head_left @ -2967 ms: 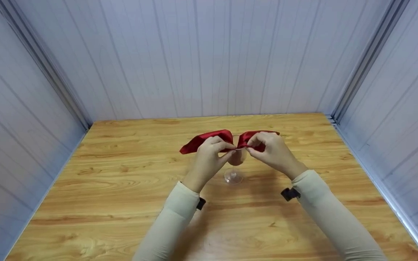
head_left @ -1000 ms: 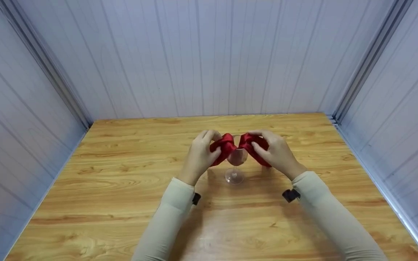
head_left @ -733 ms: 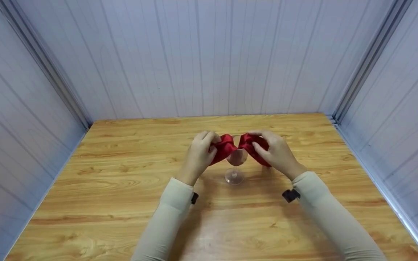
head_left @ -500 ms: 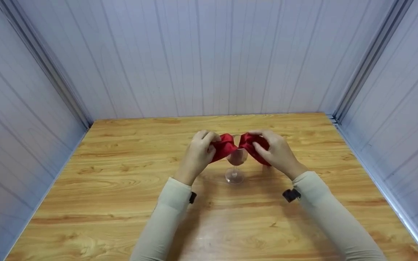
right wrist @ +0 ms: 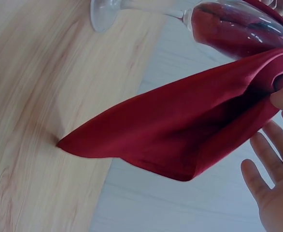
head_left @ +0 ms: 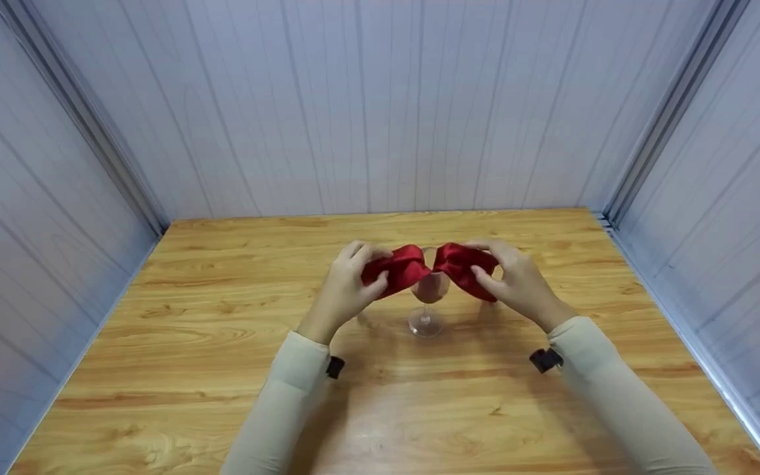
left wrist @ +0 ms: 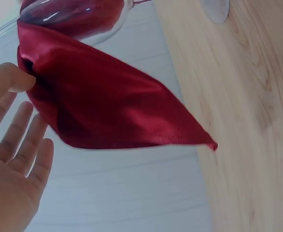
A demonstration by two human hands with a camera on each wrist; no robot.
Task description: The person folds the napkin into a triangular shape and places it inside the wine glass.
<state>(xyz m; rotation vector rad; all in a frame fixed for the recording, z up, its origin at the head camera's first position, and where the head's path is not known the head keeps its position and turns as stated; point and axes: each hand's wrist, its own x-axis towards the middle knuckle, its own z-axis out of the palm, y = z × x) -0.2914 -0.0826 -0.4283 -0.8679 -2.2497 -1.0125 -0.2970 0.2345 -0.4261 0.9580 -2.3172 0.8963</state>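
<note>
Head view: left hand (head_left: 344, 290) and right hand (head_left: 515, 284) each pinch a wing of the red satin napkin (head_left: 413, 267) stuffed in the clear stemmed wine glass (head_left: 427, 297) on the wooden tabletop (head_left: 189, 343). Wrist views show other fingers (left wrist: 23, 133) spread loose; pinch points partly hidden.

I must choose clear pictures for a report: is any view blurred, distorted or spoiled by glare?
Head view: sharp, evenly lit, soft shadows under the arms, a pale sheen on the table, walls bent by the wide lens. Left wrist view: the red napkin is sharp, the hand slightly soft, small highlights on the wine glass. Right wrist view: similar, with the table washed out.
</note>
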